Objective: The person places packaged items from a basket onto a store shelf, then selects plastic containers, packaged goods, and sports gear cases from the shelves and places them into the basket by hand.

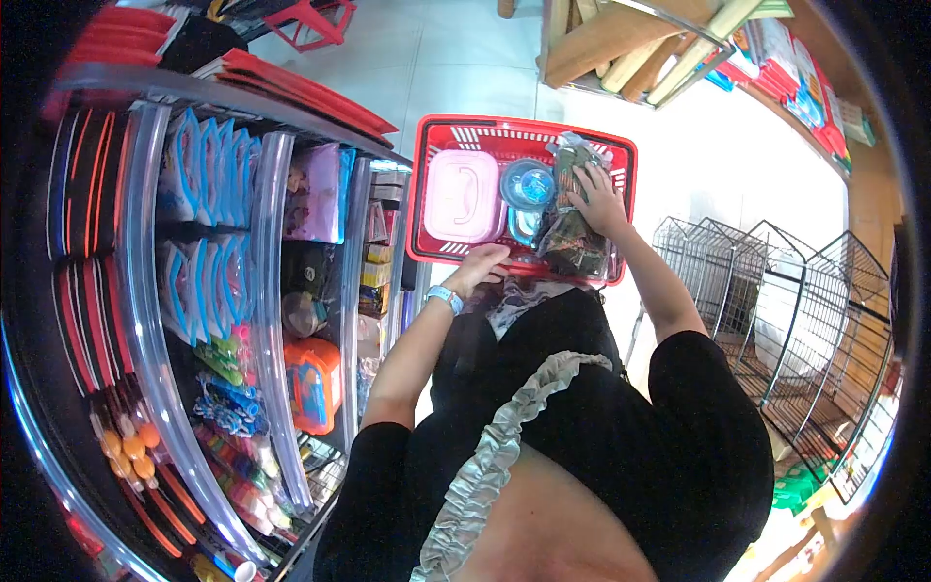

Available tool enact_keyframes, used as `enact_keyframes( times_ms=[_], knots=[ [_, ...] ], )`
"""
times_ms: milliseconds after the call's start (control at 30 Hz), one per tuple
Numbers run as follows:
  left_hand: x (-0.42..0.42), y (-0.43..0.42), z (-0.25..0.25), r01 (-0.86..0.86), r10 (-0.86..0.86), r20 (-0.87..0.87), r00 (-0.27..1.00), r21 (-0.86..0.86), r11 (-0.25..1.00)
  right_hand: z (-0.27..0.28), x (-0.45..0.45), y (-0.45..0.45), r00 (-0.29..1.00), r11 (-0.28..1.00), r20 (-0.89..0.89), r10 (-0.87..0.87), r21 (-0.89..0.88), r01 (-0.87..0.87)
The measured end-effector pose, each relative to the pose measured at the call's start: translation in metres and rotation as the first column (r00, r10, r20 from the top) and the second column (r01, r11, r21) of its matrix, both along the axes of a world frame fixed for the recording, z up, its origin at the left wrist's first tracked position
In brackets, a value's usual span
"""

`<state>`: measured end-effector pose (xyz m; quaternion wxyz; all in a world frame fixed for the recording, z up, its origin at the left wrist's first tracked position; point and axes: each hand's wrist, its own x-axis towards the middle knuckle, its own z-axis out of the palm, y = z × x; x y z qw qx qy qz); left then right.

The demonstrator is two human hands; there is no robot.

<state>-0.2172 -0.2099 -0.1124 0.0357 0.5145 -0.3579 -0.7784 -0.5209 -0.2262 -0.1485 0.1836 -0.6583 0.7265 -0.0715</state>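
Observation:
In front of me is a red plastic basket (424, 194). A pink lidded box (461, 197) with a handle lies in its left part, and round blue-lidded containers (529, 184) sit in the middle. On the right side rests a dark green item in clear plastic wrapping (572, 242). My right hand (598, 199) lies on this wrapped item with its fingers spread. At the basket's near edge, below the pink box, is my left hand (477, 271), its fingers reaching toward the rim; whether it grips the rim is unclear.
Shelves (272, 242) with blue-edged packets and an orange case (313, 385) stand on the left. Black wire racks (776, 301) are at the right. A wire bin (635, 48) holding wooden rolls is at the top, near a red stool (308, 21).

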Motion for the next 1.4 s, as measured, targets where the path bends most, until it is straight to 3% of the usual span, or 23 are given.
enact_keyframes(
  times_ms=[267,333,433,533,667,767,867,900,1000,1067,1100,1267,1400],
  knots=[
    [0.046,0.026,-0.018,-0.378,0.377,0.029,0.926,0.056,0.924,-0.005,0.012,-0.018,0.988,0.992,-0.133,0.084,-0.084,-0.096],
    [0.051,0.03,-0.014,-0.478,0.471,0.093,0.877,0.085,0.874,0.004,0.016,-0.02,0.994,0.992,-0.072,0.084,-0.092,-0.09],
    [0.063,0.034,-0.011,-0.59,0.571,0.16,0.805,0.112,0.8,0.017,0.019,-0.027,0.993,0.944,0.027,0.118,-0.312,-0.104],
    [0.075,0.037,-0.02,-0.647,0.629,0.162,0.76,0.094,0.757,0.033,0.023,-0.031,0.984,0.914,0.095,0.154,-0.391,-0.105],
    [0.098,0.034,-0.015,-0.703,0.691,0.135,0.71,0.087,0.706,0.009,0.019,-0.025,0.968,0.945,0.068,0.242,-0.244,-0.219],
    [0.129,0.032,-0.024,-0.768,0.762,0.097,0.641,0.067,0.637,0.028,0.025,-0.036,0.96,0.954,0.058,0.273,-0.143,-0.263],
    [0.168,0.015,-0.025,-0.814,0.81,0.085,0.58,0.055,0.578,0.034,0.031,-0.059,0.969,0.967,0.103,0.225,-0.149,-0.208],
    [0.179,0.007,-0.018,-0.836,0.833,0.07,0.549,0.045,0.547,0.047,0.041,-0.062,0.964,0.947,0.128,0.234,-0.256,-0.195],
    [0.206,-0.018,0.014,-0.903,0.902,0.034,0.43,0.023,0.429,0.047,0.078,-0.071,0.92,0.978,0.363,0.15,-0.192,-0.084],
    [0.217,-0.038,0.04,-0.939,0.938,0.028,0.345,0.021,0.344,0.043,0.113,-0.078,0.91,0.979,0.368,0.191,-0.137,-0.15],
    [0.242,-0.045,0.004,-0.942,0.942,-0.028,0.334,-0.034,0.333,0.037,0.133,-0.081,0.896,0.967,0.369,0.247,-0.154,-0.203],
    [0.263,-0.077,0.003,-0.951,0.95,-0.08,0.303,0.042,0.307,0.021,0.253,-0.096,0.599,0.934,0.749,0.285,-0.075,-0.35],
    [0.288,-0.085,-0.036,-0.934,0.934,-0.093,0.345,0.06,0.351,0.01,0.341,-0.12,0.441,0.935,0.889,0.123,0.045,-0.352]
  ],
)
